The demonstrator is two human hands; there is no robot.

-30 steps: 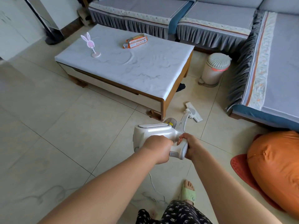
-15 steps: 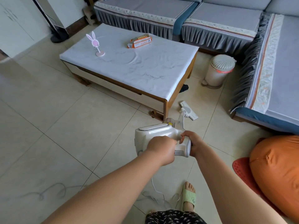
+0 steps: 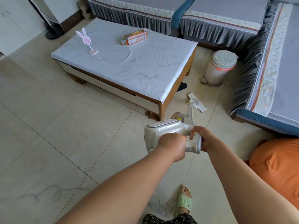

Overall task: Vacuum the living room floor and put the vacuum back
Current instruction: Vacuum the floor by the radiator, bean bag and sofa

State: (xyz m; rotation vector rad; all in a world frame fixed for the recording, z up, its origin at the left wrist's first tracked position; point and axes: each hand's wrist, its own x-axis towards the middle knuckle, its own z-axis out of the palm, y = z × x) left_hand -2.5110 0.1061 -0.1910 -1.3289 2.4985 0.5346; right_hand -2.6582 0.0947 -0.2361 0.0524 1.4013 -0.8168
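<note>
Glossy white plastic vacuum (image 3: pixel 163 129), smooth glazed floor tiles (image 3: pixel 64 126), wood-framed coffee table (image 3: pixel 162 105), cloth-covered.

White corded stick vacuum (image 3: pixel 163 129), body raised off the floor. Wand angles down to its flat floor head (image 3: pixel 196 102), resting on beige tile floor (image 3: pixel 80 135) beside the table corner.

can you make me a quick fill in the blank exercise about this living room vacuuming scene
1. Both hands, left hand and right hand, grip the white handheld vacuum cleaner by its ____.
2. The pink rabbit-eared stand sits on the white marble-patterned coffee table beside an orange ____.
3. The vacuum's floor head lies between the coffee table and the ____.
4. The cream pedal bin has its lid ____.

Missing words: handle; snack packet; sofa; closed
</note>
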